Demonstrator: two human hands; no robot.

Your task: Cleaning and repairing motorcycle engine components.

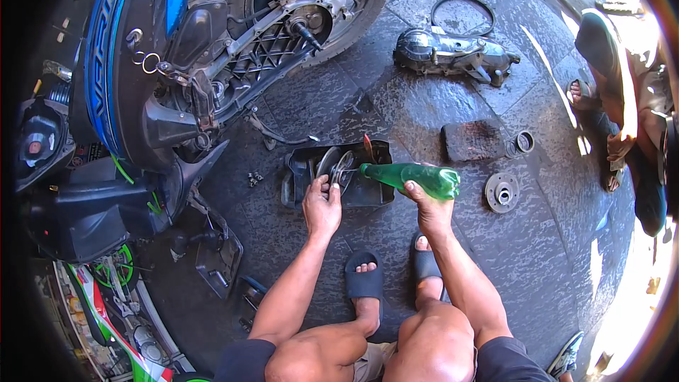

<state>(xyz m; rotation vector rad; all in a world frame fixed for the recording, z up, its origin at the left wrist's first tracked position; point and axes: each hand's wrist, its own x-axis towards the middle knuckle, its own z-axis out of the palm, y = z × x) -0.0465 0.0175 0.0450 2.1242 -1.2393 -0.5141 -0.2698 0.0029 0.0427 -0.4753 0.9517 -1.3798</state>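
My left hand [322, 206] is closed on the lower edge of a round metal pulley disc [342, 168], held on edge over a black plastic tray [375, 198]. A second disc face [327, 161] shows just left of it; I cannot tell whether the two are joined. My right hand [429, 211] grips a green plastic bottle [410, 174] near its base. The bottle lies almost level, its neck pointing left at the disc. A thin pale streak runs between the bottle's mouth and the disc. Behind the neck, a reddish-brown slim object [368, 146] sticks up from the tray.
A motor scooter [205, 49] with its rear wheel [375, 0] fills the upper left. Beyond the tray lie a crankcase cover [453, 53], a drive belt [433, 10], a dark block [474, 141], a ring [525, 141] and a round plate [501, 192]. Another person [622, 99] is at right.
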